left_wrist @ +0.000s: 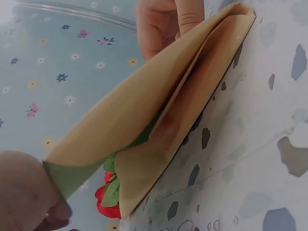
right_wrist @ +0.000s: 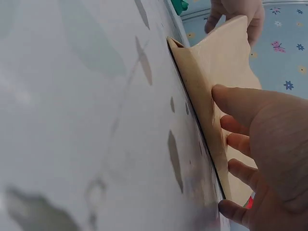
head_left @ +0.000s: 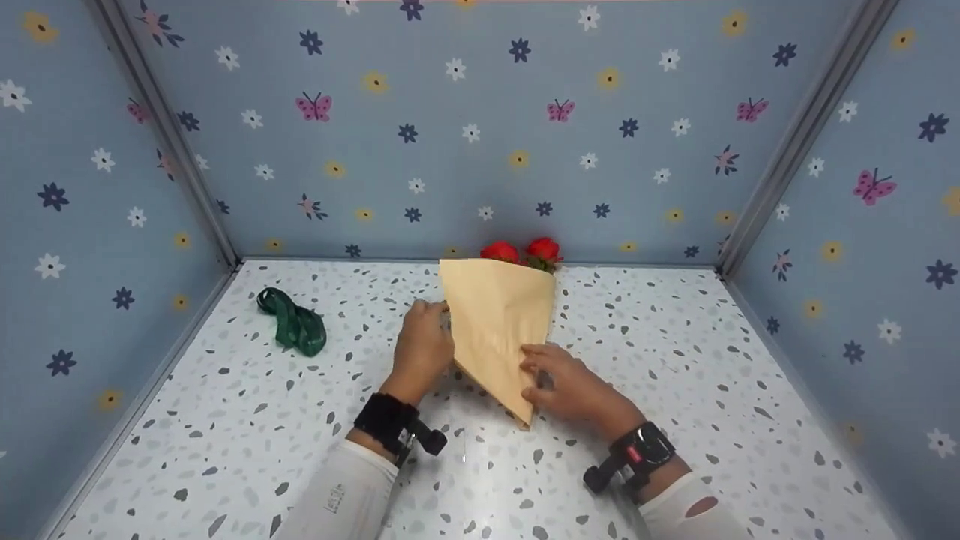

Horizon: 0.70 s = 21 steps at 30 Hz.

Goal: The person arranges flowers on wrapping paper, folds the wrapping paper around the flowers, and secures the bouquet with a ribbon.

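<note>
A sheet of tan wrapping paper (head_left: 495, 307) is folded into a cone, its narrow end toward me. Red artificial roses (head_left: 544, 251) with green leaves stick out at its wide far end; their stems are hidden inside. My left hand (head_left: 424, 341) pinches the paper's left edge, lifting that flap off the table, and the left wrist view shows a greenish inner face (left_wrist: 72, 178) there. Against the paper's folded right side, near the narrow end, my right hand (head_left: 574, 386) presses with spread fingers (right_wrist: 238, 144) and thumb.
A bundle of dark green ribbon (head_left: 296, 322) lies on the speckled white table (head_left: 637, 330) at the left. Blue flowered panels (head_left: 465, 135) stand at the back and both sides, with the roses close to the back one.
</note>
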Motion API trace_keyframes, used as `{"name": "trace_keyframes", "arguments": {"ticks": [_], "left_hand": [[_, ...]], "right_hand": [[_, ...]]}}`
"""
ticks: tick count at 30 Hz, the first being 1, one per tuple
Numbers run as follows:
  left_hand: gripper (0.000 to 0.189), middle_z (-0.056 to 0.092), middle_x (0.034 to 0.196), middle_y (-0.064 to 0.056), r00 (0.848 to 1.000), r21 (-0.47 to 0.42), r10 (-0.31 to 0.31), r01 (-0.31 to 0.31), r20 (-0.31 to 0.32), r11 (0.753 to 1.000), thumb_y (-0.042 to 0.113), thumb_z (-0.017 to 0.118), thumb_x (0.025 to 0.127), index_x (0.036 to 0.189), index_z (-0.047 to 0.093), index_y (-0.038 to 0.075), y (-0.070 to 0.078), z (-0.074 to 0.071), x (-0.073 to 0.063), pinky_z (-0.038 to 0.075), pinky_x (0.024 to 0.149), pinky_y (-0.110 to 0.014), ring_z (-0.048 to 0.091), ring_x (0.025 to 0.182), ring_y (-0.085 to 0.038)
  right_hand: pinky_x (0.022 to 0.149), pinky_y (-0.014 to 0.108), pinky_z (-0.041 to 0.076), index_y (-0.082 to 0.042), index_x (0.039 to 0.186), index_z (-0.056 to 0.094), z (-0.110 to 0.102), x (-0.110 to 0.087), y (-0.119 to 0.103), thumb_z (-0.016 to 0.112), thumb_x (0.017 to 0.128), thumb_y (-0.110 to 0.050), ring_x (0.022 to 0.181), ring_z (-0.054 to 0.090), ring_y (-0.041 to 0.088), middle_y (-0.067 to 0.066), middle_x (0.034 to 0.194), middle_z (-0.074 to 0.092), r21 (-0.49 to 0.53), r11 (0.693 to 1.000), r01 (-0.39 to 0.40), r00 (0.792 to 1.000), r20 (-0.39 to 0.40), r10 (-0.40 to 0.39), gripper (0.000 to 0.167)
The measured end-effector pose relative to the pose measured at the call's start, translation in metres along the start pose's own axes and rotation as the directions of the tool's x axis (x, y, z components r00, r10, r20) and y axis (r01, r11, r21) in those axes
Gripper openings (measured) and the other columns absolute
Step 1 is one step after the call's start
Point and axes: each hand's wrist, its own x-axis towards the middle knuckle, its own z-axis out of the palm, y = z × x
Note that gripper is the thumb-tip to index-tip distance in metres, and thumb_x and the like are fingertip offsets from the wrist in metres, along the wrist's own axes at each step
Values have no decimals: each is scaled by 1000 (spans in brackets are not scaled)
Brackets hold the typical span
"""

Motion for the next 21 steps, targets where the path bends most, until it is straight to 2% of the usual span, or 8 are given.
{"name": "trace_keyframes", "arguments": {"ticks": [2,4,6,8,10,12,16,21], "left_hand": [[42,62,129,-17,991,13,92,-92,-97,996,0,58,103,143,71,3,4,-2,0,58,99,-51,63,120,-35],[37,64,125,-17,966,47,236,-233,-104,971,1,61,102,137,73,4,9,-2,-3,57,99,-52,62,119,-36],[31,65,126,-14,935,72,356,-355,-1,932,7,66,104,133,74,6,14,2,-7,57,104,-51,62,121,-34],[30,66,132,-11,896,71,413,-429,164,901,16,72,106,135,76,8,18,8,-13,58,109,-49,62,127,-31],[38,66,141,-9,860,80,401,-445,316,892,25,78,105,141,75,11,19,15,-19,58,114,-46,61,134,-29],[51,63,149,-9,835,123,355,-440,421,889,34,82,103,148,72,12,18,22,-25,57,116,-46,59,139,-28],[69,58,156,-10,825,197,267,-407,497,892,46,86,99,158,66,15,14,32,-31,58,114,-48,56,141,-29],[85,47,172,-15,826,208,233,-383,513,900,56,85,97,168,55,19,14,36,-34,55,120,-57,51,154,-36]], "right_hand": [[139,57,32,-19,155,67,0,-1,-1,82,103,-37,171,37,31,-2,184,39,-5,999,-37,999,19,37,57],[140,57,31,-23,156,66,1,-2,-3,83,103,-43,173,34,28,-6,185,37,-16,997,-69,997,31,69,59],[140,58,30,-27,157,65,1,-2,-5,82,102,-47,174,32,26,-9,186,35,-29,995,-90,995,38,91,61],[140,58,30,-28,157,65,2,-2,-5,81,103,-49,174,31,25,-10,187,34,-34,995,-96,994,40,97,60],[140,59,29,-29,157,65,3,-2,-6,81,103,-49,175,30,25,-9,187,33,-33,995,-93,995,40,94,60],[140,60,30,-28,156,65,4,-2,-6,81,103,-47,175,30,25,-9,187,33,-30,996,-83,996,40,84,58],[139,59,31,-28,155,66,3,-3,-5,82,103,-47,174,31,24,-9,187,34,-27,997,-76,996,40,77,58],[139,60,32,-27,157,65,-1,-4,-5,84,101,-46,175,30,29,-4,188,32,-76,996,-53,997,48,57,63]]}}
